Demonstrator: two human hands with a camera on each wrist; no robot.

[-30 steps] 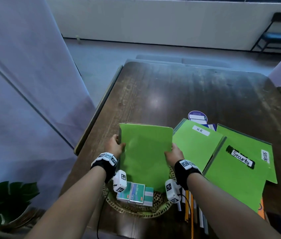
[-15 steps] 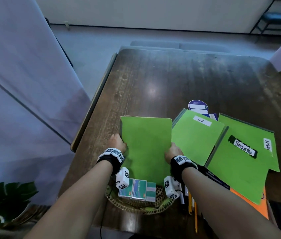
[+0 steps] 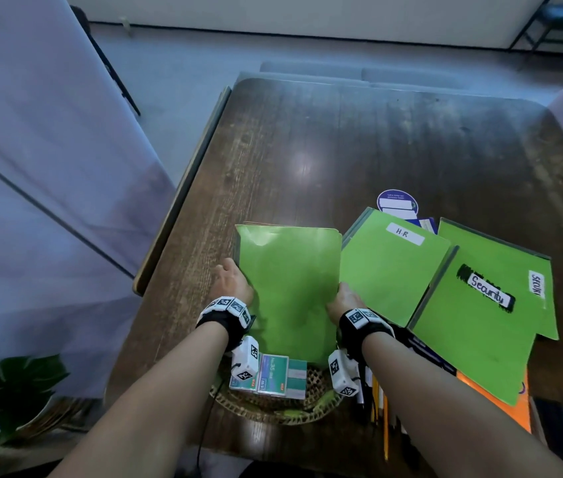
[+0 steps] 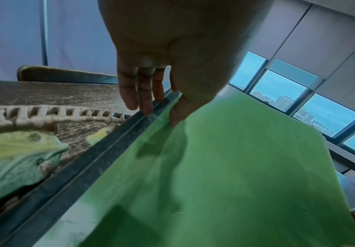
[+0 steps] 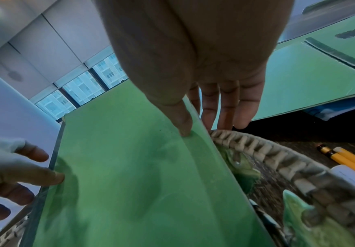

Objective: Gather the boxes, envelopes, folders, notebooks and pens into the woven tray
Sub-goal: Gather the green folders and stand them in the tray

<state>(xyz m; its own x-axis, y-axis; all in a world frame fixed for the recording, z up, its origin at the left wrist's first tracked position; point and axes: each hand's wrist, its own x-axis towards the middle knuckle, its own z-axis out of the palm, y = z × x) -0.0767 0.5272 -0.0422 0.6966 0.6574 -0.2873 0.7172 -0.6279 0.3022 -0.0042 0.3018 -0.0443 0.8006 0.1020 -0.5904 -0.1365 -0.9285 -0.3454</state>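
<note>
— What's nearest?
— Boxes (image 3: pixel 268 376) in the tray (image 3: pixel 275 410). Above them a folder (image 3: pixel 290 288), near end in the tray, leaning away.
— Who's holding it?
— Left hand (image 3: pixel 233 282) and right hand (image 3: pixel 344 301) pinch its side edges. Further folders (image 3: pixel 390 270) lie beyond on the table (image 3: pixel 376 150).

Dim daylight, tabletop glare, wide-angle warping

The folder (image 3: pixel 290 291) covers the far half of the tray (image 3: pixel 273 407) and the far ends of the boxes (image 3: pixel 269 374), and the fingers of both hands are hidden behind its edges in the head view. The pens (image 3: pixel 378 405) lie mostly under the right forearm. The small print on the round purple card (image 3: pixel 397 201) is too small to read.
</note>
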